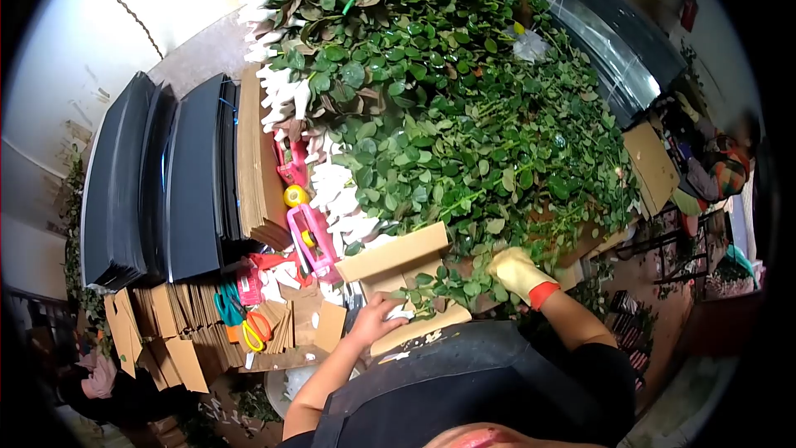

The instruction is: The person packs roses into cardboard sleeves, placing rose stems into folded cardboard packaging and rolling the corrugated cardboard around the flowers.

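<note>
My bare left hand (375, 321) is at the cardboard wrapper (431, 325) in front of me, its fingers closed around the white-sleeved head (401, 313) of a leafy rose stem. The leaves (452, 286) of the stems extend right across the wrapper. My right hand (516, 275), in a pale yellow glove with a red cuff, is over the leafy end of these stems; its fingertips are blurred against the foliage. Behind both hands the wrapper's raised flap (394, 253) stands up. A large heap of leafy stems (464, 133) lies beyond, with white-sleeved heads (332, 178) along its left side.
Left are stacked black sheets (195, 182), brown cardboard (259, 158), a pink tape dispenser (311, 236), orange-handled scissors (255, 332) and teal-handled scissors (229, 305). Black bundles (613, 41) stand at the back right. Another person (721, 166) is at far right.
</note>
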{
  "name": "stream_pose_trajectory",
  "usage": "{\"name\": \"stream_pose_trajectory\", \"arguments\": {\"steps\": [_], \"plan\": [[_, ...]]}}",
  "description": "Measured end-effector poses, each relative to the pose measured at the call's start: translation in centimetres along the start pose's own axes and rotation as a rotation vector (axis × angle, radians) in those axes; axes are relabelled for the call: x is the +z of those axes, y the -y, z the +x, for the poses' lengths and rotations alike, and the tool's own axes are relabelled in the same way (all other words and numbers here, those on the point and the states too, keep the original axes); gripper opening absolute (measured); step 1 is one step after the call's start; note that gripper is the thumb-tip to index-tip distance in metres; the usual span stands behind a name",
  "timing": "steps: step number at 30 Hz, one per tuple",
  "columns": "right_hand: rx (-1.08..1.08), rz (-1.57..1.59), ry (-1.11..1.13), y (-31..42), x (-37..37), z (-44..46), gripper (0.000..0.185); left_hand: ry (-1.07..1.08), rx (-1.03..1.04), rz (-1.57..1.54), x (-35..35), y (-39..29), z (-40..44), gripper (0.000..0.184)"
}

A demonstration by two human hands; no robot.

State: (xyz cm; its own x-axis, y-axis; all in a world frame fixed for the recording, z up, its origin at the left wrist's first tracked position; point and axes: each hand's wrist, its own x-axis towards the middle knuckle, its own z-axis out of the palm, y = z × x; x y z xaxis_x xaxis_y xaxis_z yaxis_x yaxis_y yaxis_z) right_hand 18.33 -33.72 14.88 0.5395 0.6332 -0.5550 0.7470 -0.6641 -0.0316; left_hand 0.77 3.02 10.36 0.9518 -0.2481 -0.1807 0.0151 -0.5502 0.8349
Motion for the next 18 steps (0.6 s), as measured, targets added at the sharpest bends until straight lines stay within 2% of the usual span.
{"name": "stream_pose_trajectory", "arguments": {"steps": [2,3,5,6,7,10,12,13,15,16,18], "plan": [[-0.081,0.284,-0.070,-1.5,-2.4,-1.6,0.035,-0.060,0.094,-0.016,0.6,0.8,0.0,0.050],[0.113,0.340,0.115,-1.5,-6.6,-2.2,0.042,-0.031,0.079,-0.030,0.6,0.7,0.1,0.048],[0.115,0.294,0.079,-1.5,-18.4,-1.9,0.039,0.002,0.086,-0.016,0.2,0.4,0.1,0.042],[-0.067,0.341,-0.271,-3.6,-19.2,-0.1,0.034,-0.050,0.158,0.011,0.8,1.2,0.2,0.034],[-0.093,0.372,-0.583,-3.2,-23.2,1.4,0.033,-0.061,0.164,0.026,0.8,1.3,0.2,0.030],[-0.210,0.286,-0.989,-6.4,-31.6,11.2,0.035,-0.111,0.196,0.068,0.9,1.4,0.7,0.024],[-0.171,0.317,-1.149,-9.0,-36.0,19.4,0.035,-0.088,0.170,0.062,0.6,1.3,0.7,0.025],[-0.146,0.148,-1.300,-11.0,-37.7,24.2,0.031,-0.099,0.168,0.042,0.6,1.3,0.7,0.028],[0.279,-0.244,-1.252,-11.9,-41.5,29.0,0.020,-0.088,0.123,0.017,0.3,0.8,0.8,0.033],[0.451,-0.266,-1.186,-12.5,-42.3,31.7,0.021,-0.079,0.097,0.002,0.4,1.0,0.7,0.034],[0.594,-0.284,-1.029,-12.0,-43.5,34.3,0.026,-0.069,0.077,-0.006,0.8,1.6,0.7,0.033]]}}
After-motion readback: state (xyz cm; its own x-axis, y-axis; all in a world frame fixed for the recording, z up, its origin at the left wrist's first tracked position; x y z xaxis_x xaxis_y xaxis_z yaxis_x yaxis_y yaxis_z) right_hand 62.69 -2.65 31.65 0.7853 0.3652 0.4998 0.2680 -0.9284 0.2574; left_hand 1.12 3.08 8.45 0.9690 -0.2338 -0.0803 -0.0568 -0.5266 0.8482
